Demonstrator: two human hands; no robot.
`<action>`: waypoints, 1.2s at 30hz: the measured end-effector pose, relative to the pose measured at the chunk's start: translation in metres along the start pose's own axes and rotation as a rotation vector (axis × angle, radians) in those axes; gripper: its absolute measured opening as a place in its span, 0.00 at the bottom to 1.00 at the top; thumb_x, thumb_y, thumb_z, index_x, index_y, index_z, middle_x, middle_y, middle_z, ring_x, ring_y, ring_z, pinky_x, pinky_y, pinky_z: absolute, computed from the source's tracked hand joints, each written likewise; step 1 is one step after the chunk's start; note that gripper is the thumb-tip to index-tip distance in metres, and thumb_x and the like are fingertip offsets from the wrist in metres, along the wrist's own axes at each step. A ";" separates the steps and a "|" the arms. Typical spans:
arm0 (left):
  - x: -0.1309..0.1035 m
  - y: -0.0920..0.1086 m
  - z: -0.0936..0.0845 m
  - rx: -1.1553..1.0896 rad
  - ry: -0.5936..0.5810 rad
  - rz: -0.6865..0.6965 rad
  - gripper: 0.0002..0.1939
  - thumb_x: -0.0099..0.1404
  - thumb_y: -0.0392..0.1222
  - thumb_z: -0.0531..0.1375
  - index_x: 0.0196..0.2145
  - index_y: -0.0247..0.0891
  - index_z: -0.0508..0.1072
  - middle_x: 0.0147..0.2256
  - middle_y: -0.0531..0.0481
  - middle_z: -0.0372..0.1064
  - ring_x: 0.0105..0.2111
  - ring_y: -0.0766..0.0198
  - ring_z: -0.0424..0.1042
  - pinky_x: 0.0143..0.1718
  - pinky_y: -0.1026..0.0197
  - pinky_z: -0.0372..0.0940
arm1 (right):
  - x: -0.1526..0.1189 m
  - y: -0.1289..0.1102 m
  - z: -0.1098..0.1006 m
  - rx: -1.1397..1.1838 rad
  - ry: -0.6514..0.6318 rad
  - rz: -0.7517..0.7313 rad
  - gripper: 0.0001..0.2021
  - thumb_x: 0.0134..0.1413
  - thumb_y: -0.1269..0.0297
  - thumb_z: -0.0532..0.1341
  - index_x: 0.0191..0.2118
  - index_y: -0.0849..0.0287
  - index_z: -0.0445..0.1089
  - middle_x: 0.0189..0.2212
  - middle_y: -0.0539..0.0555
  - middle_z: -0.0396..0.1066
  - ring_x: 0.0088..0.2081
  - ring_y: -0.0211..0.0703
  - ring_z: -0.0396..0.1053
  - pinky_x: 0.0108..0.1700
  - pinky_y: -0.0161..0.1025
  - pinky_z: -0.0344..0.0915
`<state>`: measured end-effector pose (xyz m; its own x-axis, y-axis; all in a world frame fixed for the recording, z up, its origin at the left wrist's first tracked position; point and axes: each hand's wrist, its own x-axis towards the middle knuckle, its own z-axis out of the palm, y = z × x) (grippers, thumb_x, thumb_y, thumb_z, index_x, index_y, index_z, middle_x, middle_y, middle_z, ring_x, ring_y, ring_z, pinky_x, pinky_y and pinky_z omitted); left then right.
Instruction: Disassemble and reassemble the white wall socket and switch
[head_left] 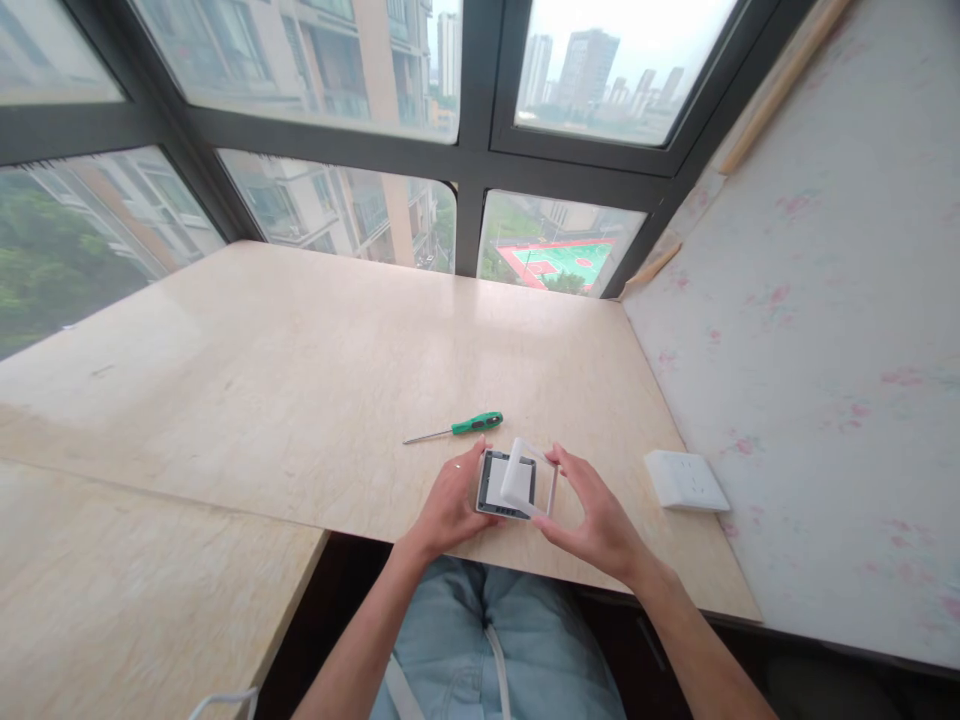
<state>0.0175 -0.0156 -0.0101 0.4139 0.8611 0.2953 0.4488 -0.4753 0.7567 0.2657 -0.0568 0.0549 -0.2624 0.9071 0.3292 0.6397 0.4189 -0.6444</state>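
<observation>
My left hand [450,500] grips a square wall switch [495,482] by its left side, thumb at the near edge and fingers at the far edge. The switch has a white face and a dark grey inner frame. My right hand [596,510] pinches a white square cover frame [517,480] between thumb and fingers. That frame is tilted and overlaps the right part of the switch; whether the two touch I cannot tell. Just beyond my left hand lies a screwdriver [478,423] with a green and black handle, its tip pointing left.
A white socket [687,480] sits at the right, against the flowered wall [810,380]. Windows with dark frames [471,150] rise behind the pale tabletop [300,350]. Its front edge runs close to my lap, and a white cable [225,698] shows at the bottom left.
</observation>
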 end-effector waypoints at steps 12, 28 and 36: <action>0.002 0.003 0.001 0.064 -0.020 0.024 0.63 0.51 0.57 0.74 0.72 0.44 0.41 0.61 0.35 0.64 0.59 0.41 0.67 0.58 0.39 0.63 | 0.025 -0.005 -0.002 -0.265 -0.220 -0.199 0.39 0.51 0.64 0.68 0.66 0.66 0.52 0.56 0.72 0.68 0.57 0.64 0.68 0.57 0.60 0.69; 0.002 0.004 -0.002 0.107 -0.031 0.092 0.54 0.55 0.57 0.71 0.70 0.45 0.48 0.64 0.34 0.61 0.61 0.42 0.65 0.59 0.39 0.63 | 0.035 -0.010 0.000 -0.286 -0.323 -0.171 0.37 0.49 0.63 0.69 0.64 0.68 0.58 0.55 0.72 0.69 0.56 0.64 0.68 0.56 0.60 0.69; 0.003 0.006 -0.003 0.126 -0.058 0.080 0.52 0.56 0.54 0.71 0.70 0.45 0.50 0.63 0.36 0.62 0.62 0.42 0.64 0.60 0.40 0.62 | 0.040 -0.015 0.002 -0.283 -0.347 -0.171 0.34 0.51 0.62 0.68 0.64 0.63 0.61 0.54 0.70 0.70 0.55 0.65 0.68 0.55 0.63 0.69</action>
<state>0.0192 -0.0156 -0.0026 0.4960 0.8095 0.3143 0.5073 -0.5639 0.6517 0.2447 -0.0271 0.0764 -0.5759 0.8067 0.1327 0.7253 0.5791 -0.3723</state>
